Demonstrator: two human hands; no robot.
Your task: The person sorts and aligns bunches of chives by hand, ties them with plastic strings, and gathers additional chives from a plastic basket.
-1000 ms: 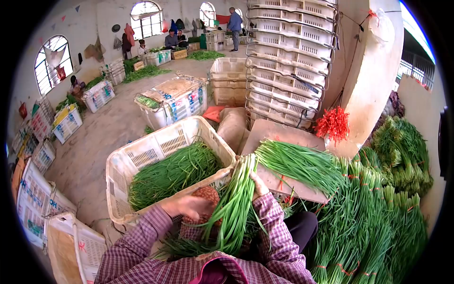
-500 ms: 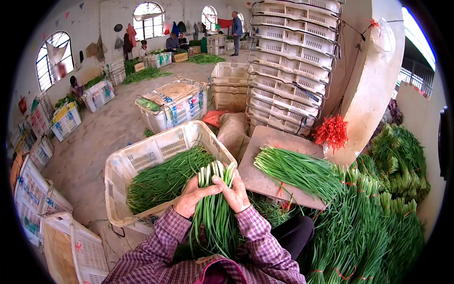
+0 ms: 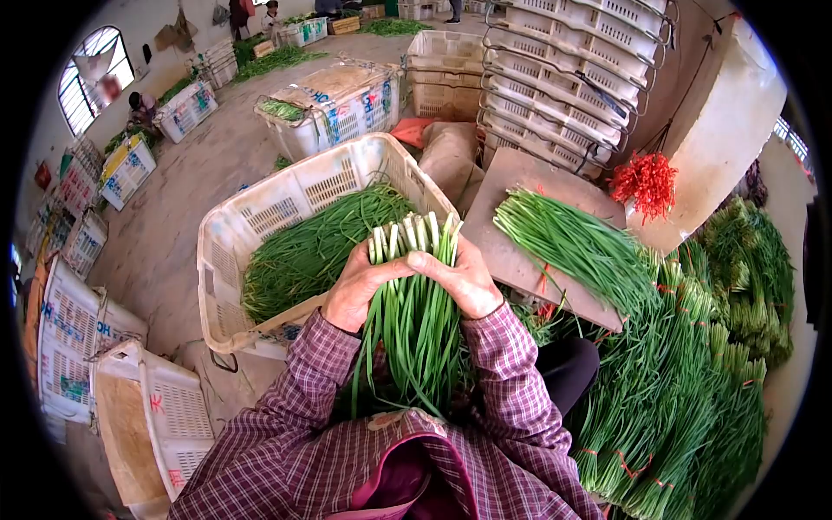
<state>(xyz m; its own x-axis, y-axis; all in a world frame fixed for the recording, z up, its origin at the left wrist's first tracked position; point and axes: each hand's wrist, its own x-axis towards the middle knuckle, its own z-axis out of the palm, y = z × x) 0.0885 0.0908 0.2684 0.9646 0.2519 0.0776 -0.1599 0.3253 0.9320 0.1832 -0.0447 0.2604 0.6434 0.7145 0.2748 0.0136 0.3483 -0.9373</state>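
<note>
Both my hands wrap round a bunch of garlic chives (image 3: 412,325), white stem ends up and green leaves hanging toward my lap. My left hand (image 3: 357,286) closes on its left side, my right hand (image 3: 466,276) on its right, and the thumbs meet across the front. Just beyond sits a white plastic crate (image 3: 227,334) with loose chives (image 3: 321,247) inside. To the right, a flat board (image 3: 507,251) carries another pile of chives (image 3: 572,247).
Tied chive bundles (image 3: 667,416) are heaped at my right. A tall stack of white crates (image 3: 563,95) stands behind the board, near a hanging bunch of red ties (image 3: 642,185). More crates (image 3: 156,416) line the left. A person (image 3: 141,113) sits far back at left.
The view has tilted downward, so the crate and board appear higher. My hands still grip the chives, with the stem ends now more spread out.
</note>
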